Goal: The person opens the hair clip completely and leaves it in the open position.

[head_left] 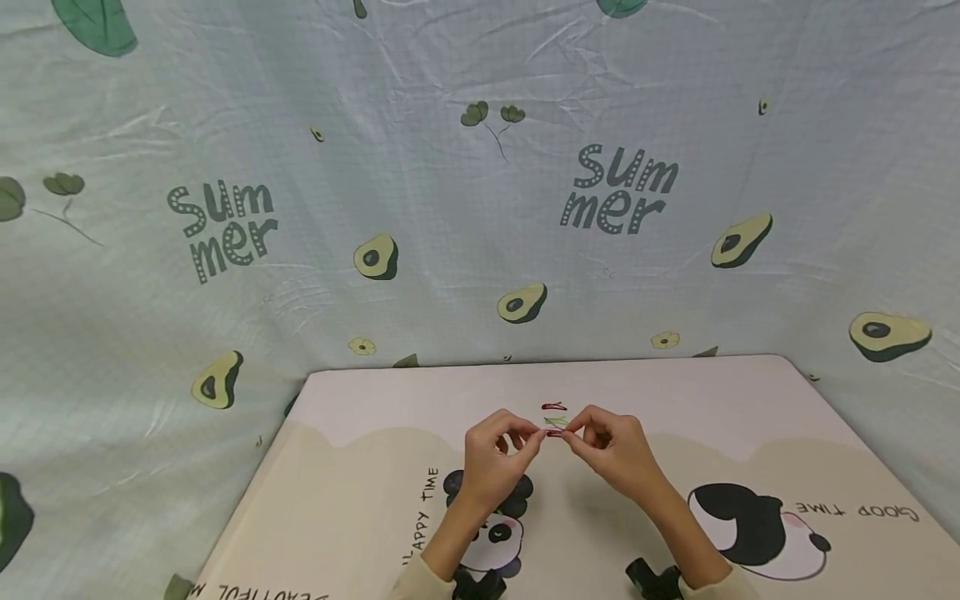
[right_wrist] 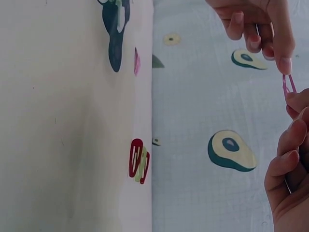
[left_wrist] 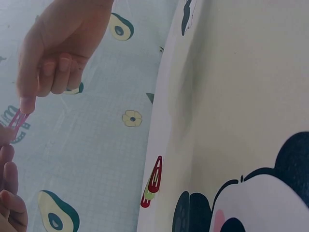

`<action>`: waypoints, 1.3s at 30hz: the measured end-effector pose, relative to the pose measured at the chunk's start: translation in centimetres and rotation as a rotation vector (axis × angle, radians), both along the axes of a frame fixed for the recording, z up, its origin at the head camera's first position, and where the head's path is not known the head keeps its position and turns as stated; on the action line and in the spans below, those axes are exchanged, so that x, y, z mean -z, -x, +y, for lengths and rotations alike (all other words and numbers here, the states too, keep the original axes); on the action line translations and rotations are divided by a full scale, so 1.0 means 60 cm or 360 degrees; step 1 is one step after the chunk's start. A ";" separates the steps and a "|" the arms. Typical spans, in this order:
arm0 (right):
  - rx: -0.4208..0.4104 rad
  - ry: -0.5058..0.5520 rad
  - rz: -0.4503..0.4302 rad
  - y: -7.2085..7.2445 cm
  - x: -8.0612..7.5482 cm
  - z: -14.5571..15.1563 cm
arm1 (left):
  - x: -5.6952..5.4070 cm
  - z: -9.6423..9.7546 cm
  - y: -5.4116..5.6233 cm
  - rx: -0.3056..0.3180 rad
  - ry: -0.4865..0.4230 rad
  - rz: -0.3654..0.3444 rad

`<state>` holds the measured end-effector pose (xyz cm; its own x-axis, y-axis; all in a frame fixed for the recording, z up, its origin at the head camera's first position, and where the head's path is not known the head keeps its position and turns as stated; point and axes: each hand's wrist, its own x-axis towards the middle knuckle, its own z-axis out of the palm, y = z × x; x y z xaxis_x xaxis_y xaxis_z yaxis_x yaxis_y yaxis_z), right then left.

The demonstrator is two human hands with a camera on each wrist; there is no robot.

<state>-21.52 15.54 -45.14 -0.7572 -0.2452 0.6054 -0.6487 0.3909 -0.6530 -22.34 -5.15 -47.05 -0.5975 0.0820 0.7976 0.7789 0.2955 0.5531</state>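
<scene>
A pink snap hair clip (left_wrist: 18, 121) is stretched between both hands, above the table. My left hand (head_left: 495, 454) pinches one end of it between thumb and forefinger. At the other end, the thumb and forefinger of my right hand (head_left: 617, 450) pinch it too. The remaining fingers of both hands are curled in. Close by on the table lie a red hair clip (head_left: 554, 407), a light green hair clip (right_wrist: 140, 168) and a second red hair clip (right_wrist: 135, 153), side by side and overlapping in the wrist views.
The table (head_left: 600, 383) has a pale cover with a printed panda (head_left: 498, 542), a printed dog (head_left: 757, 533) and lettering. Behind its far edge hangs a light blue curtain (head_left: 420, 183) with avocado prints. Dark wrist straps (head_left: 652, 579) show near the sleeves.
</scene>
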 end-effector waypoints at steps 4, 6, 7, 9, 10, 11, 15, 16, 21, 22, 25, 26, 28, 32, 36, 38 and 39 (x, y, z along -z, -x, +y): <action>0.0012 -0.0003 0.0008 0.000 -0.001 0.002 | 0.001 0.001 0.000 0.0001 0.0010 -0.0012; 0.0016 -0.0003 0.0010 0.000 -0.002 0.002 | 0.001 0.001 0.000 -0.0005 0.0015 -0.0028; 0.0019 -0.0003 0.0016 0.000 -0.002 0.002 | 0.000 0.001 -0.001 -0.0007 0.0016 -0.0037; 0.0024 -0.0002 0.0025 0.000 -0.002 0.002 | 0.000 0.001 -0.001 -0.0006 0.0015 -0.0055; 0.0027 -0.0004 0.0031 0.001 -0.002 0.002 | 0.000 0.001 -0.001 -0.0005 0.0013 -0.0060; 0.0031 -0.0005 0.0038 0.001 -0.001 0.003 | 0.000 0.001 -0.001 -0.0004 0.0012 -0.0067; 0.0045 -0.0001 0.0035 0.002 -0.002 0.006 | 0.001 0.002 0.000 -0.0005 0.0002 -0.0052; 0.0048 0.0000 0.0028 0.002 -0.003 0.007 | 0.001 0.002 0.000 -0.0006 -0.0002 -0.0048; 0.0054 -0.0003 -0.0014 0.003 -0.002 0.009 | 0.002 0.001 -0.001 -0.0010 -0.0008 -0.0047; 0.0055 -0.0005 -0.0017 0.003 -0.002 0.010 | 0.002 0.001 -0.001 -0.0011 -0.0006 -0.0053; 0.0061 -0.0009 -0.0021 0.003 -0.002 0.009 | 0.002 0.002 0.001 -0.0020 -0.0001 -0.0061; 0.0062 -0.0010 -0.0021 0.003 -0.002 0.009 | 0.003 0.002 0.001 -0.0022 0.0001 -0.0059; 0.0063 -0.0012 -0.0015 0.003 -0.002 0.009 | 0.003 0.002 0.002 -0.0027 0.0000 -0.0054; 0.0060 -0.0007 -0.0002 0.003 -0.002 0.009 | 0.005 0.002 0.003 -0.0031 -0.0006 -0.0040; 0.0062 -0.0011 -0.0007 0.003 -0.001 0.009 | 0.007 0.003 0.003 -0.0033 -0.0007 -0.0072; 0.0070 -0.0015 -0.0031 0.003 0.000 0.010 | 0.010 0.005 0.000 -0.0032 0.0000 -0.0115; 0.0072 -0.0016 -0.0045 0.002 0.000 0.011 | 0.011 0.006 -0.001 -0.0029 0.0001 -0.0144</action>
<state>-21.67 16.21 -45.15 -0.7844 -0.2164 0.5813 -0.6116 0.4262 -0.6666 -22.26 -4.78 -47.70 -0.6687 0.0711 0.7401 0.7201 0.3097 0.6209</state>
